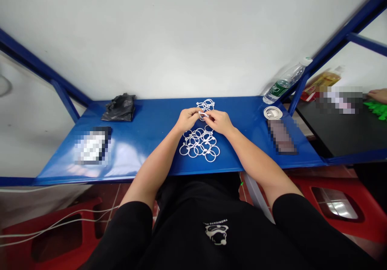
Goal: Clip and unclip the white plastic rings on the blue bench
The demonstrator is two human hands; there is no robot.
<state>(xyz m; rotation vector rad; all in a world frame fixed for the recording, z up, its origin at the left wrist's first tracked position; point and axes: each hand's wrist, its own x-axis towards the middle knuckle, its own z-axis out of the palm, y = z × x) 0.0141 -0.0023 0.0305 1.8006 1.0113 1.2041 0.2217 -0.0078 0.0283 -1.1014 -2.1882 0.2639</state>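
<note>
Over the blue table (151,120), my left hand (188,119) and my right hand (220,121) meet at a white plastic ring (203,114). Both hands are closed, pinching that ring between thumbs and fingers; the fingertips hide part of it. Close to my body, below my hands, lies a loose pile of white rings (199,142), several with small knobs on them. A smaller group of the same rings (208,103) lies just beyond my fingers, partly covered by them.
A crumpled black plastic bag (120,107) and a blurred-out item (93,145) lie to the left. At right are a water bottle (282,85), a white coil (272,112) and a blurred dark object (282,137). Another person's hand (377,95) shows beside green pieces (377,109).
</note>
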